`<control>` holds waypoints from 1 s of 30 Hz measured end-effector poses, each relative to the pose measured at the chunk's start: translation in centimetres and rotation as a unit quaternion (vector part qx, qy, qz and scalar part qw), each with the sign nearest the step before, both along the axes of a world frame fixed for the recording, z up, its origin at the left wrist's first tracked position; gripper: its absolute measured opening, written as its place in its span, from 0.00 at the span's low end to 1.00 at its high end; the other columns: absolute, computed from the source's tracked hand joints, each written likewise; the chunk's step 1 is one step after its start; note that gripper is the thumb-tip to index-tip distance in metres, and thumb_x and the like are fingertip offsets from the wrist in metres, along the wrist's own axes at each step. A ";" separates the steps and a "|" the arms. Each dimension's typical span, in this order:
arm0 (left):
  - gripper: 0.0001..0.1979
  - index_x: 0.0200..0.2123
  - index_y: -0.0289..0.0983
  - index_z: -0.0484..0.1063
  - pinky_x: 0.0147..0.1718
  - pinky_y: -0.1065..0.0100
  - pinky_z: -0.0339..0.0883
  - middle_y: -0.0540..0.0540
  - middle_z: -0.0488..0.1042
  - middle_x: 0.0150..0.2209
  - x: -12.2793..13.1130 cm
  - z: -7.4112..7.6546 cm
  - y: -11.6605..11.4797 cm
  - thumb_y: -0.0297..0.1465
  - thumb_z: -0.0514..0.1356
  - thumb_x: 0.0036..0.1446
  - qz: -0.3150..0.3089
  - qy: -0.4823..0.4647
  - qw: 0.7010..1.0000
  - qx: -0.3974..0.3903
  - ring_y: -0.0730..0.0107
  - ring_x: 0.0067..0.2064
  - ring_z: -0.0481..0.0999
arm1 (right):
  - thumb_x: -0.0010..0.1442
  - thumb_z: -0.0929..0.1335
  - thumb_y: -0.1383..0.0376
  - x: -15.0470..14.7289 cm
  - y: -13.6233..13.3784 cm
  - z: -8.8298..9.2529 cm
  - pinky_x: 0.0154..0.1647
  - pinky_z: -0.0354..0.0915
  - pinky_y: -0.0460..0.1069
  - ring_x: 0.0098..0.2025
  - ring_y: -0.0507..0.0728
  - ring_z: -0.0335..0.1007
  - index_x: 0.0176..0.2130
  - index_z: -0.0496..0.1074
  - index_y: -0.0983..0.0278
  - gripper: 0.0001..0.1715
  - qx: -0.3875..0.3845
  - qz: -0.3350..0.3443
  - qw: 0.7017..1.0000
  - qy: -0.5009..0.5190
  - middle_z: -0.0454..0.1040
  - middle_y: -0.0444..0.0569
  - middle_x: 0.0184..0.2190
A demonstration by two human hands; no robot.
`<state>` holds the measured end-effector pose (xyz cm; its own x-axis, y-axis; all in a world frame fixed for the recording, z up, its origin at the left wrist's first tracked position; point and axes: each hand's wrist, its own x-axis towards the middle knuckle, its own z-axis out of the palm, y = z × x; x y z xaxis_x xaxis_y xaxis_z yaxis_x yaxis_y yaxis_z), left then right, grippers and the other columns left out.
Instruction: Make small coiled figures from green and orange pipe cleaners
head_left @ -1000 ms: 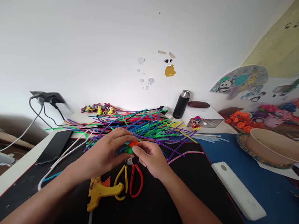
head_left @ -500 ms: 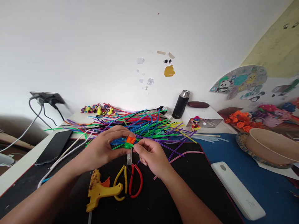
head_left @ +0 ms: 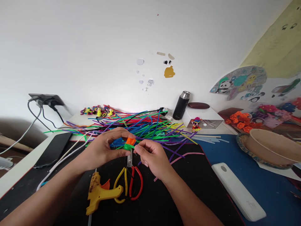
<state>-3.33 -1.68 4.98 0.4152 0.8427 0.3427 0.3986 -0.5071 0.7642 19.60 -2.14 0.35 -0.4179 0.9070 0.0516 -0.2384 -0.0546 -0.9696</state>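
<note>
The left hand [head_left: 103, 149] curves in a C around a small orange-and-green piece [head_left: 130, 142], fingertips on its orange top and thumb beneath its green base, parted only by the thickness of the piece; the palm side is turned away, and the fingertips cover part of the orange. The right hand [head_left: 150, 153], at about four o'clock from the piece, pinches the end of a thin green strip [head_left: 132, 147] between thumb and forefinger, the tips pressed together so that the very end is hidden; its other fingers are curled in. How the strip joins the green base is too small to make out. Both forearms are cut off by the bottom edge. Below the piece, at six o'clock, scissors [head_left: 129, 162] with one yellow and one red handle lie on a black mat [head_left: 188, 194], most of their blades out of sight behind the hands. A yellow glue gun [head_left: 100, 190] lies at seven o'clock, just beside the yellow handle, its glue stick running off the bottom edge. A tangled heap of coloured pipe cleaners [head_left: 141, 124] spreads from ten round to two o'clock, its near side blocked by the hands. Beyond it, small dolls [head_left: 98, 111] crowd together at about ten, blurry in detail, and a black flask [head_left: 181, 106] leans at two. Farther out, a black phone [head_left: 53, 150] lies at nine, a bowl [head_left: 275, 150] is cut by the right edge at three, and a white power bank [head_left: 238, 192] lies at four.
</note>
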 end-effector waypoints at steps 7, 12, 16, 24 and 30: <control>0.17 0.51 0.44 0.86 0.55 0.59 0.76 0.41 0.85 0.49 0.2 0.0 -0.2 0.36 0.77 0.58 -0.003 -0.036 0.999 -0.021 0.52 0.52 0.82 | 0.59 0.78 0.40 0.0 0.0 0.2 0.19 0.48 0.47 0.18 0.48 0.50 0.32 0.74 0.62 0.29 -0.018 0.014 1.000 0.016 0.59 0.34 0.17; 0.18 0.50 0.43 0.87 0.52 0.61 0.75 0.42 0.84 0.47 0.8 -0.2 -0.4 0.33 0.79 0.56 -0.015 -0.105 0.993 -0.061 0.56 0.48 0.82 | 0.58 0.79 0.40 -0.1 0.0 0.3 0.19 0.49 0.47 0.17 0.47 0.50 0.32 0.74 0.62 0.30 -0.030 0.027 0.998 0.049 0.60 0.33 0.17; 0.18 0.50 0.42 0.87 0.46 0.66 0.76 0.43 0.83 0.44 1.8 -0.8 -0.7 0.32 0.79 0.56 -0.030 -0.202 0.971 -0.127 0.61 0.45 0.82 | 0.58 0.79 0.40 -0.1 -0.1 0.4 0.19 0.48 0.47 0.17 0.47 0.51 0.32 0.74 0.62 0.30 -0.023 0.030 0.997 0.066 0.60 0.33 0.16; 0.19 0.50 0.45 0.88 0.41 0.67 0.80 0.46 0.85 0.41 3.5 -1.8 -1.4 0.34 0.80 0.54 -0.074 -0.345 0.905 -0.238 0.65 0.39 0.85 | 0.59 0.79 0.39 -0.1 -0.2 0.3 0.19 0.47 0.46 0.17 0.47 0.52 0.35 0.75 0.62 0.31 -0.040 0.053 0.994 0.085 0.63 0.34 0.16; 0.21 0.52 0.44 0.87 0.42 0.64 0.83 0.43 0.85 0.47 3.5 -1.9 -1.5 0.36 0.80 0.55 -0.078 -0.328 0.917 -0.212 0.59 0.42 0.87 | 0.62 0.78 0.40 0.0 -0.3 -0.3 0.18 0.46 0.45 0.18 0.46 0.55 0.40 0.78 0.64 0.30 -0.042 0.087 0.990 0.104 0.69 0.38 0.20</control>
<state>0.19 -3.23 3.11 0.3643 0.9055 0.2177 -0.2697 -0.1212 0.9553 19.60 -2.46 0.07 -0.5566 0.8269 0.0802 -0.4117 -0.1907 -0.8912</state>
